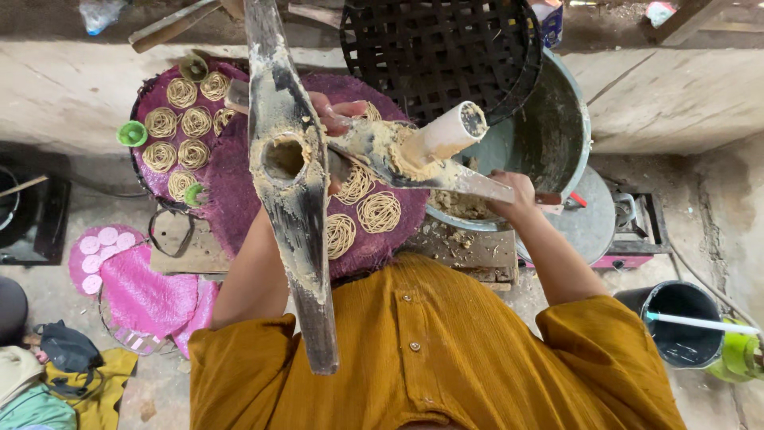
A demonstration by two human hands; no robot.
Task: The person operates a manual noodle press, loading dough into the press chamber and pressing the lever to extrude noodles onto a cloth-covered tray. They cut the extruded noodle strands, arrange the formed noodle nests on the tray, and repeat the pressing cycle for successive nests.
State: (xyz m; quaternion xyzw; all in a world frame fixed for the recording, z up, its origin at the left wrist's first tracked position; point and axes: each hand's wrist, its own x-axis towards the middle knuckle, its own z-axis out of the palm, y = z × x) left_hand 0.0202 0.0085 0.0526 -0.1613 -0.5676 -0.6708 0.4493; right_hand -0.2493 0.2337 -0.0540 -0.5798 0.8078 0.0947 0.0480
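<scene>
At frame centre, the left hand [338, 111] grips the dough-caked wooden press lever [288, 183] over coiled noodle rounds [379, 212] on a purple woven mat [239, 191]. The right hand [513, 195] clasps the lever's other handle [493, 189] (steadying it, seemingly) beside the grey metal basin [557, 127].

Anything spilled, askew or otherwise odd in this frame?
Mostly tidy. Dough is smeared along the wooden press, and crumbs lie scattered on the wooden board below the metal basin. The noodle coils sit neatly on the purple mat.
</scene>
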